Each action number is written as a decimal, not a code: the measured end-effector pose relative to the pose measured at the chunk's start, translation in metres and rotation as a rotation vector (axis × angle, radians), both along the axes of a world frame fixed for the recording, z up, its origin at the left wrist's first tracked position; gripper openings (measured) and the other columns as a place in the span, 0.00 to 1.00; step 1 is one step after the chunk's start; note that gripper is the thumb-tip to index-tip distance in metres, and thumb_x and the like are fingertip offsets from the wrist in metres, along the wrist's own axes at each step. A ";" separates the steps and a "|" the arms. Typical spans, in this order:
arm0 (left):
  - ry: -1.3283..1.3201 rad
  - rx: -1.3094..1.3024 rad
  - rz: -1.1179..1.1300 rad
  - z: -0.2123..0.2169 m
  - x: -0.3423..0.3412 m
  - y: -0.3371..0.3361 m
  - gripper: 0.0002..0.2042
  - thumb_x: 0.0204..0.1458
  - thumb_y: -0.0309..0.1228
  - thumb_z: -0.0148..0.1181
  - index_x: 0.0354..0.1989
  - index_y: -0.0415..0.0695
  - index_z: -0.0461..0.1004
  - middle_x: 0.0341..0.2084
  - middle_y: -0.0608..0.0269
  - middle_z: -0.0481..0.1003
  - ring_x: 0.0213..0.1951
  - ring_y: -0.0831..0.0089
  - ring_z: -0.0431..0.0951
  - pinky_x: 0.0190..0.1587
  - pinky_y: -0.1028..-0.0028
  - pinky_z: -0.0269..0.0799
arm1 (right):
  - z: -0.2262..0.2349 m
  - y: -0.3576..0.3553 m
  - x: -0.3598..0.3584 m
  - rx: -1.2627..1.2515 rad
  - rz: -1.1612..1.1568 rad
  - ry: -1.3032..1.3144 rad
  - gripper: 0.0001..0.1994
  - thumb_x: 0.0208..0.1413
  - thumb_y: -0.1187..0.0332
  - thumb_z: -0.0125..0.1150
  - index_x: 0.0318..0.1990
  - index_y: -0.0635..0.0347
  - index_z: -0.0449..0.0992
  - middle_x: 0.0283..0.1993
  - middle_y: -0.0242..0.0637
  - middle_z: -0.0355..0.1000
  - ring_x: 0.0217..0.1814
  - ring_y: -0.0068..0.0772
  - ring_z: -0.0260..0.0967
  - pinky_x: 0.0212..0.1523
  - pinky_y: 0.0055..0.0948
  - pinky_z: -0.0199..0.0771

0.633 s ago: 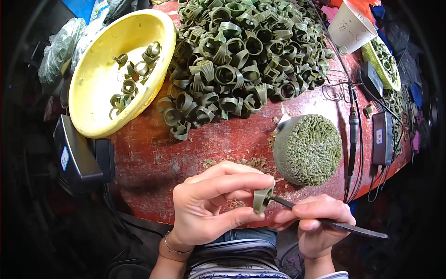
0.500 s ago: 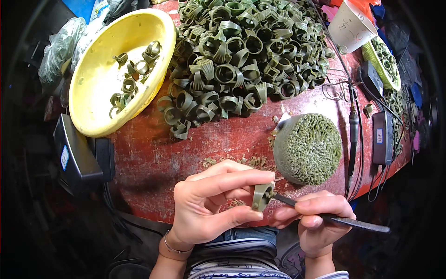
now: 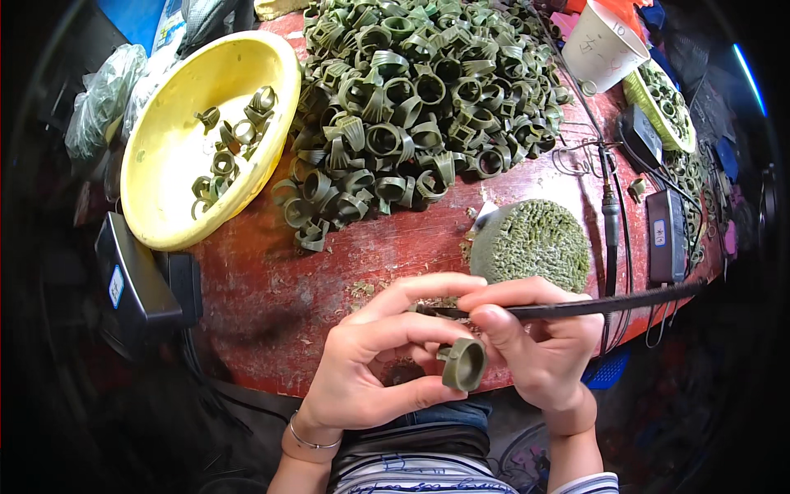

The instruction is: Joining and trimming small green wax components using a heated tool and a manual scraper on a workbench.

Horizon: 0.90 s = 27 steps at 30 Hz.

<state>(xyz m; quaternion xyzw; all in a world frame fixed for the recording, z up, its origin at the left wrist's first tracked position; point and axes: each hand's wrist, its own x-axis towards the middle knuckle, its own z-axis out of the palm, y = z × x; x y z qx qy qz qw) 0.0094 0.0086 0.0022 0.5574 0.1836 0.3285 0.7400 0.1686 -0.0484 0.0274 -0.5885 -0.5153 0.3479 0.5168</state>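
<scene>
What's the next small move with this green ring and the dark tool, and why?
Probably lower the tip of the dark tool toward the opening of the green ring. The left hand pinches the ring with its opening in plain view, and the right hand grips the tool, whose shaft crosses above the ring in the picture, outside that opening.

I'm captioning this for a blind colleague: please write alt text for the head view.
A person's left hand holds a dull green ring while the right hand holds a slim dark tool near it. Beyond them, a red table bears a round, rough-faced green block and a heap of similar rings; a yellow basin at left holds more.
</scene>
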 end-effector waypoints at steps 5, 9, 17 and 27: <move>0.099 -0.091 -0.010 0.007 -0.001 -0.005 0.13 0.38 0.19 0.63 0.35 0.33 0.73 0.43 0.55 0.68 0.37 0.77 0.71 0.36 0.81 0.69 | 0.007 0.005 0.003 0.008 0.110 0.076 0.06 0.51 0.74 0.56 0.36 0.66 0.75 0.29 0.37 0.73 0.28 0.18 0.70 0.26 0.17 0.68; 0.072 -0.084 0.004 0.004 -0.003 -0.007 0.12 0.39 0.18 0.60 0.35 0.33 0.73 0.39 0.54 0.70 0.37 0.74 0.72 0.37 0.78 0.70 | 0.022 -0.001 0.006 -0.132 0.081 0.273 0.07 0.53 0.74 0.54 0.37 0.67 0.75 0.26 0.38 0.73 0.24 0.21 0.68 0.24 0.18 0.67; 0.230 0.378 0.240 0.007 0.011 -0.007 0.05 0.39 0.20 0.59 0.27 0.35 0.76 0.34 0.52 0.73 0.32 0.70 0.76 0.32 0.78 0.72 | 0.021 -0.019 0.005 0.125 -0.056 0.075 0.09 0.56 0.70 0.51 0.34 0.68 0.74 0.22 0.37 0.72 0.16 0.17 0.64 0.16 0.17 0.63; 0.355 0.670 0.354 0.002 0.015 -0.008 0.11 0.37 0.20 0.62 0.32 0.40 0.76 0.39 0.51 0.71 0.32 0.72 0.76 0.31 0.79 0.71 | 0.012 -0.013 0.007 0.232 0.011 -0.255 0.09 0.45 0.71 0.63 0.35 0.62 0.76 0.22 0.38 0.69 0.18 0.26 0.65 0.18 0.21 0.65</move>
